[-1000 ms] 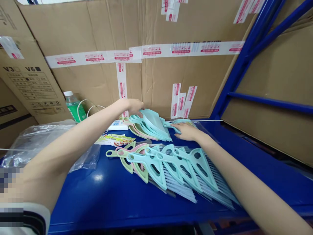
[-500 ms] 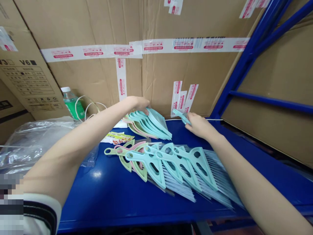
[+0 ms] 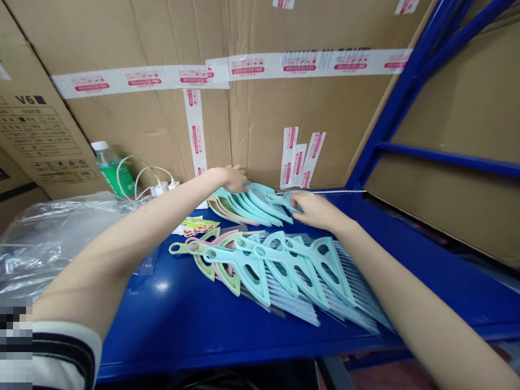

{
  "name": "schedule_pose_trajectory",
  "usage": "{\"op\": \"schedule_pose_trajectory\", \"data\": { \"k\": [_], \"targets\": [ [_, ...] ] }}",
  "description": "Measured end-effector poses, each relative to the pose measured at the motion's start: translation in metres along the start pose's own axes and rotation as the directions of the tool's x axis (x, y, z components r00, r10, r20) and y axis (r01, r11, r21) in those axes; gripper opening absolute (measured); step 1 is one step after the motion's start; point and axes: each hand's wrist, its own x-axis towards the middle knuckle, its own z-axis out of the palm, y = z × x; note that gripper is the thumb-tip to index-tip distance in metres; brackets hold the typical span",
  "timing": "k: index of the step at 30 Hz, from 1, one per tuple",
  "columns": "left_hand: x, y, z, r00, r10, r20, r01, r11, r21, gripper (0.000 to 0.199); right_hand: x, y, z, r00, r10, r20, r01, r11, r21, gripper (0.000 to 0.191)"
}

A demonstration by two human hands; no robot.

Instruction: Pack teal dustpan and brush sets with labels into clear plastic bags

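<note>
My left hand (image 3: pixel 232 179) reaches to the back of the table, its fingers closed on the near-top end of a row of nested dustpans (image 3: pixel 246 208), mostly light blue with pink and green at the left. My right hand (image 3: pixel 312 209) is closed around a light blue piece with a loop-ended handle (image 3: pixel 277 200), over the right end of that row; its far part is hidden by my fingers. In front lie overlapping hand brushes (image 3: pixel 254 271), light blue, pink and green, handles to the left and clear bristles to the right.
The blue tabletop (image 3: pixel 182 325) backs onto large cardboard boxes (image 3: pixel 154 119). At left are crumpled clear plastic (image 3: pixel 73 222), a green-labelled bottle (image 3: pixel 116 170) and white charger plugs (image 3: pixel 160 188). Printed packets (image 3: pixel 199 226) lie by the dustpans. A blue metal frame (image 3: pixel 390 108) rises at right.
My right hand has brought the light blue piece left and down, from beside the dustpans to over their right end. My left hand stays at the dustpans. The view has shifted slightly.
</note>
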Motion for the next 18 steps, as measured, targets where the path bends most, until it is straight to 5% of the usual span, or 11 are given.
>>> {"op": "schedule_pose_trajectory", "data": {
  "k": [3, 5, 11, 18],
  "targets": [
    [-0.002, 0.001, -0.005, 0.998, -0.022, 0.051, 0.024, 0.999, -0.026, 0.054, 0.000, 0.008, -0.002, 1.000, 0.017, 0.023, -0.018, 0.998, 0.060, 0.014],
    [-0.004, 0.001, -0.010, 0.996, -0.026, 0.084, 0.029, 0.999, -0.036, 0.056, 0.000, 0.020, -0.004, 0.987, 0.156, 0.036, -0.159, 0.982, 0.105, 0.023],
    [-0.007, 0.009, -0.019, 0.992, -0.052, 0.114, 0.051, 0.999, 0.009, 0.054, -0.005, 0.062, 0.000, 0.856, 0.476, 0.200, -0.505, 0.853, 0.131, 0.022],
    [0.007, 0.068, -0.021, 0.996, 0.076, -0.039, -0.075, 0.997, 0.024, 0.047, -0.004, 0.065, 0.015, 0.777, 0.524, 0.348, -0.623, 0.719, 0.307, 0.019]
  ]
}}
